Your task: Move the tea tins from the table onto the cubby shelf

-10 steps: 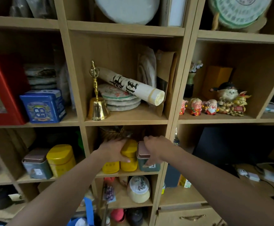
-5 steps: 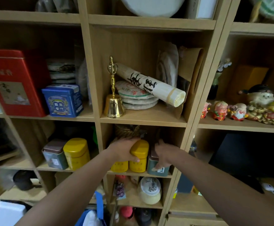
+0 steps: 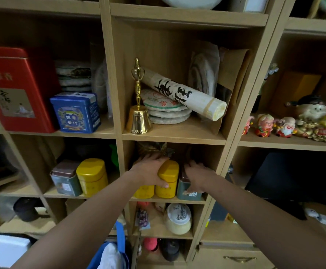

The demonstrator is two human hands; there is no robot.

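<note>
Both hands reach into the centre cubby of the wooden shelf [image 3: 173, 199], where 3 tea tins stand in a row: 2 yellow, 1 grey-green. Left hand [image 3: 148, 171] curls over the left yellow tin [image 3: 144, 191], thumb on the middle yellow tin [image 3: 167, 179]. Right hand [image 3: 198, 176] rests, fingers spread, on the grey-green tin [image 3: 185, 188]. Next cubby to the left: 2 more tins, 1 grey-green [image 3: 65, 178] & 1 yellow [image 3: 92, 177].

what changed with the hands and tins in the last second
The right hand slid from the grey-green tin's lid toward its back, fingers spreading. The left hand stayed on the two yellow tins, all three in the same cubby. The camera moved closer; other shelf items are unchanged.
</note>
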